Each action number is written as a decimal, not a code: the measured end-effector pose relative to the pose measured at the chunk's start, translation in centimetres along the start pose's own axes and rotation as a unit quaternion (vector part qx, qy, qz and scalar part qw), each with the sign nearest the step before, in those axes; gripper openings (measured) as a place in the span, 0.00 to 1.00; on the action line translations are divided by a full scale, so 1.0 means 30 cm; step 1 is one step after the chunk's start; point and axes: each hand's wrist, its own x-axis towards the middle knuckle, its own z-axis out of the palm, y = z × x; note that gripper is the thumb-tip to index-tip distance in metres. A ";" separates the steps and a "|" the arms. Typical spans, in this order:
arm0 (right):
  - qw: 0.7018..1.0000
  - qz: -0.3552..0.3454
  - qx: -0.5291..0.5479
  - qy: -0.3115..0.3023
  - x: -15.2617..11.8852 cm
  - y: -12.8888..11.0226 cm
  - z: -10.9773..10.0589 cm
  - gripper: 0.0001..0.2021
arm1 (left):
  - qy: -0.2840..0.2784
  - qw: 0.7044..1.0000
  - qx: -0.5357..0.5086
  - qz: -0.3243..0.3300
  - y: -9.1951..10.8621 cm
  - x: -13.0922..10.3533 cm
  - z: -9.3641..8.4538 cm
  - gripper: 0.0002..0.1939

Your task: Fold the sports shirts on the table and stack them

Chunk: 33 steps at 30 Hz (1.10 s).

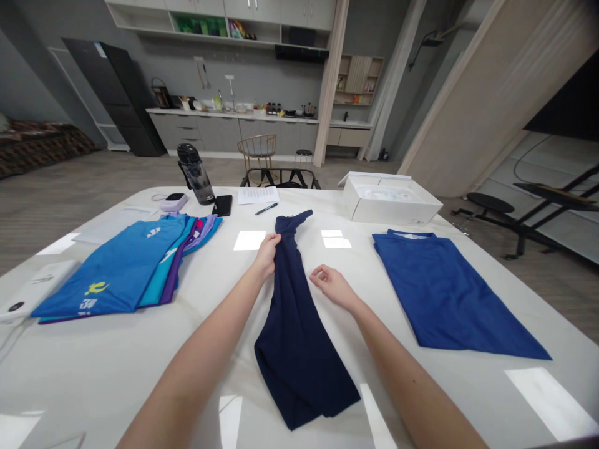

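Note:
A dark navy garment, folded into a long narrow shape, lies on the white table in front of me. Its upper end narrows to a strip bent toward the right, and its lower end spreads wider. My left hand pinches the garment's left edge near the top, thumb on the cloth. Just off its right edge, my right hand hovers with loosely curled fingers, a small gap at the fingertips and nothing between them. What kind of garment it is, I cannot tell from this folded shape.
A stack of folded shirts lies left, beside a white device. To the right is a folded blue shirt. Along the back stand a bottle, a phone, paper, a pen and a white box.

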 end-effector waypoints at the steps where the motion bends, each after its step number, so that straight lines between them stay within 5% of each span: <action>1: 1.000 0.009 -0.025 0.002 0.037 -0.007 0.001 0.11 | 0.017 0.998 -0.050 -0.040 0.011 -0.002 -0.014 0.04; 5: 0.997 0.025 -0.068 -0.018 0.193 -0.038 0.004 0.15 | 0.112 0.988 -0.065 -0.079 0.051 -0.001 -0.096 0.08; 10: 0.981 0.028 -0.117 -0.150 0.304 -0.076 0.017 0.21 | 0.235 0.940 0.218 0.116 0.108 -0.018 -0.215 0.15; 12: 0.973 -0.002 -0.166 -0.163 0.311 -0.091 0.032 0.23 | 0.201 0.894 0.334 0.221 0.120 -0.038 -0.222 0.19; 14: 0.965 -0.033 -0.212 -0.149 0.307 -0.104 0.048 0.26 | 0.107 0.817 0.482 0.297 0.112 -0.054 -0.201 0.19; 17: 0.961 -0.056 -0.230 -0.145 0.295 -0.118 0.062 0.24 | 0.029 0.728 0.624 0.284 0.066 -0.057 -0.156 0.23; 20: 0.966 -0.030 -0.180 -0.184 0.292 -0.124 0.052 0.19 | 0.044 0.694 0.675 0.247 0.023 -0.033 -0.148 0.23; 24: 0.967 0.023 -0.085 -0.238 0.295 -0.126 0.026 0.17 | 0.065 0.733 0.636 0.231 0.026 0.007 -0.185 0.12; 27: 0.970 0.033 -0.046 -0.235 0.301 -0.119 0.027 0.16 | 0.060 0.820 0.517 0.237 0.044 0.021 -0.183 0.05; 30: 0.989 0.022 -0.041 -0.139 0.316 -0.100 0.047 0.17 | 0.053 0.947 0.257 0.184 0.051 0.026 -0.150 0.02; 33: 0.997 0.026 -0.077 -0.012 0.333 -0.078 0.069 0.20 | 0.054 0.995 -0.027 0.078 0.060 0.038 -0.135 0.03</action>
